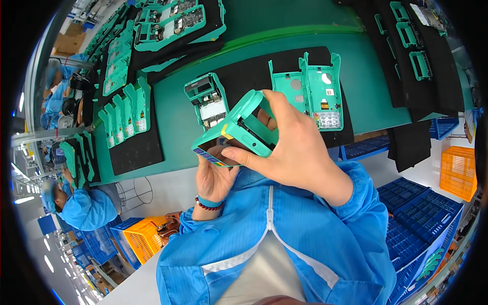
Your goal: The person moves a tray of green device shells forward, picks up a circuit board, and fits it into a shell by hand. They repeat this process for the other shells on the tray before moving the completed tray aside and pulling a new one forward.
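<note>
A green handheld terminal [256, 138], with a dark screen and coloured squares along one edge, is tilted in front of my chest. My right hand [297, 145] grips its rounded upper end, thumb on the near side and fingers over the top. From below, my left hand [216, 179] supports the screen end, its fingers partly hidden by the terminal. Just beyond lies an opened green unit [209, 104] with its inner parts showing, on a black mat [244, 71]. To the right, two green housing shells [295, 94] rest side by side on that mat.
Green housings [127, 114] stand in a row on a black mat at the left, with opened units [170, 25] behind. More frames [406, 38] lie far right. Blue crates [422, 218] and an orange crate [458, 173] stand right, below the bench. Another person [89, 206] works at the left.
</note>
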